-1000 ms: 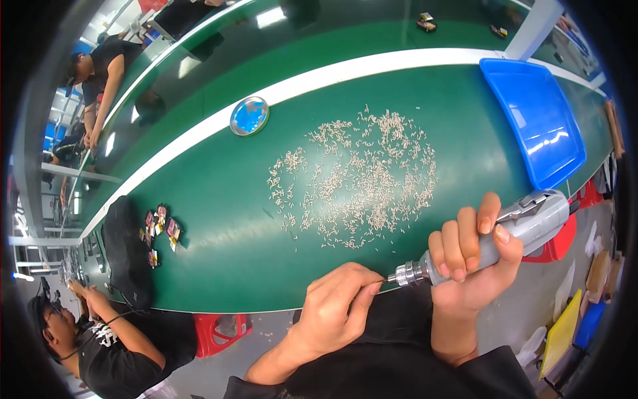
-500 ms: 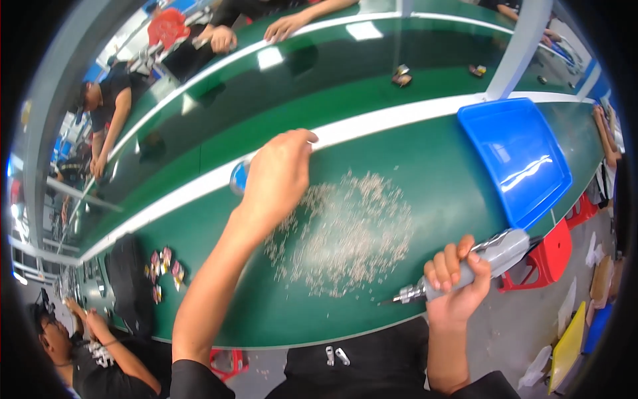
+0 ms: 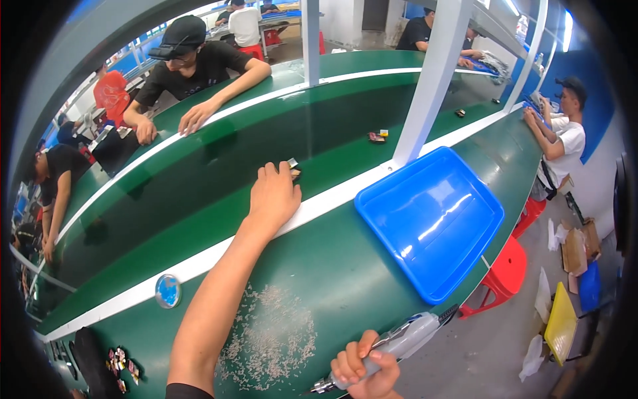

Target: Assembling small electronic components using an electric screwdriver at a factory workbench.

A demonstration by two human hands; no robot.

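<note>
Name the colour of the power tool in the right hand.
The power tool is light grey, clearest in the head view.

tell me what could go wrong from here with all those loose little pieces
The grey power tool in the right hand appears close to the scattered pieces and could sweep some aside. The left hand is right by a small item beyond the white rail and might knock it.

Across the room, a dark doorway in a pale wall. To the right, a bright tube light above a blue wall; below, red stools on grey floor.
</note>
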